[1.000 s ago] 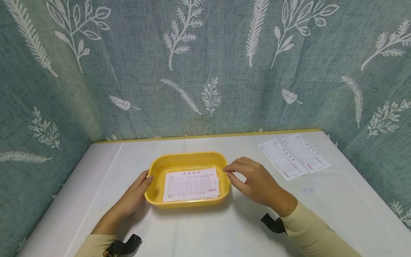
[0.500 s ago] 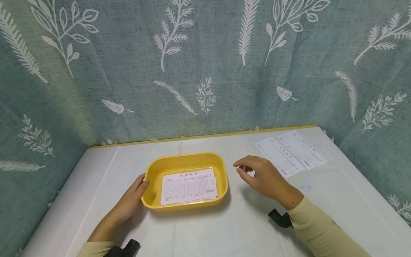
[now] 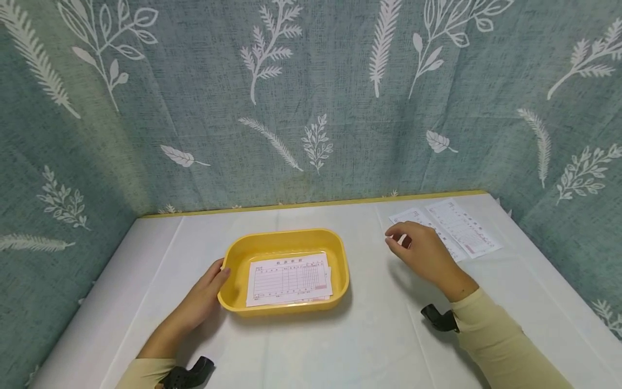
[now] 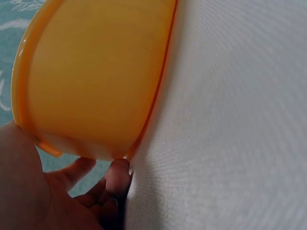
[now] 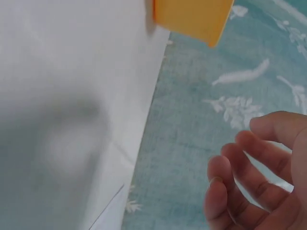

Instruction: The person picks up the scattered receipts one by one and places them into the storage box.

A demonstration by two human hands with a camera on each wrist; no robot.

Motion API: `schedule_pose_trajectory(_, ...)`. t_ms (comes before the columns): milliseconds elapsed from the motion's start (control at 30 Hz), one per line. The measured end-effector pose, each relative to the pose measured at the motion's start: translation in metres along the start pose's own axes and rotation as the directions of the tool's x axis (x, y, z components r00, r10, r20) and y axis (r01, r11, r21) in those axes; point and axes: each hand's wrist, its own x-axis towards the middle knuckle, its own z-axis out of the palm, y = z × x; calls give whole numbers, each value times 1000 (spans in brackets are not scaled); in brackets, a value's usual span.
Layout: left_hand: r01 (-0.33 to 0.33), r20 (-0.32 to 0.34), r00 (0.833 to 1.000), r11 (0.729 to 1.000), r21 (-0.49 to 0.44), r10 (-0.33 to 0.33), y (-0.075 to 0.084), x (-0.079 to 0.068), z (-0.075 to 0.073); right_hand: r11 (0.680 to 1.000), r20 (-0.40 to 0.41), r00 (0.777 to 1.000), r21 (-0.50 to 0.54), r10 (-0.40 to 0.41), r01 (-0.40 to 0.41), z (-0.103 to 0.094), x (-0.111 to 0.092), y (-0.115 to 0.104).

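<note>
My left hand [image 3: 200, 300] holds the left end of a yellow plastic tray [image 3: 282, 241], thumb over the rim and fingers against the outer wall. The left wrist view shows that wall [image 4: 96, 76] close up, fingertips low beside the white tabletop. Inside the tray lie printed receipt slips [image 3: 286, 281], the top one covering most of another. Off to the tray's right, my right hand [image 3: 427, 254] hovers over the table with loosely bent fingers and nothing between them. It partly covers the nearer of two loose receipt slips [image 3: 464, 227] at the back right.
A white cloth covers the table [image 3: 311, 351], with a yellow strip [image 3: 316, 205] along its far edge. Patterned green fabric [image 3: 218, 108] rises behind and at both sides. A black wrist camera [image 3: 439, 319] sits under the right sleeve.
My right hand has left the tray's right rim and moved right, to the loose slips. My left hand and the tray stay in place; the head view shifts slightly.
</note>
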Motion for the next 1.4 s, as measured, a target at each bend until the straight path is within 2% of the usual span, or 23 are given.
schedule_pose_trajectory(333,24,8,1000,1000,1,-24,2,2,3,988,39,987,-15,157,-156,-9,1,28)
schedule_pose_trajectory(633,33,16,999,999,3,-33,4,3,3,967,40,967,-44,253,-251,-31,-1,58)
schedule_pose_trajectory(733,29,12,1000,1000,1,-29,4,2,1,951,63,950,-67,307,-303,-39,0,66)
schedule_pose_trajectory(900,31,10,999,999,-5,-31,2,2,1,927,149,916,-109,372,-359,-43,0,76)
schedule_pose_trajectory(1067,41,17,999,999,-4,-41,1,2,1,918,216,893,-134,394,-373,-42,-3,86)
schedule_pose_trajectory(1300,42,21,999,999,-14,-41,2,0,1,900,281,856,-168,434,-401,-43,-4,97)
schedule_pose_trajectory(1400,37,19,999,999,-18,-36,3,-1,0,897,298,847,-184,441,-402,-43,-3,101)
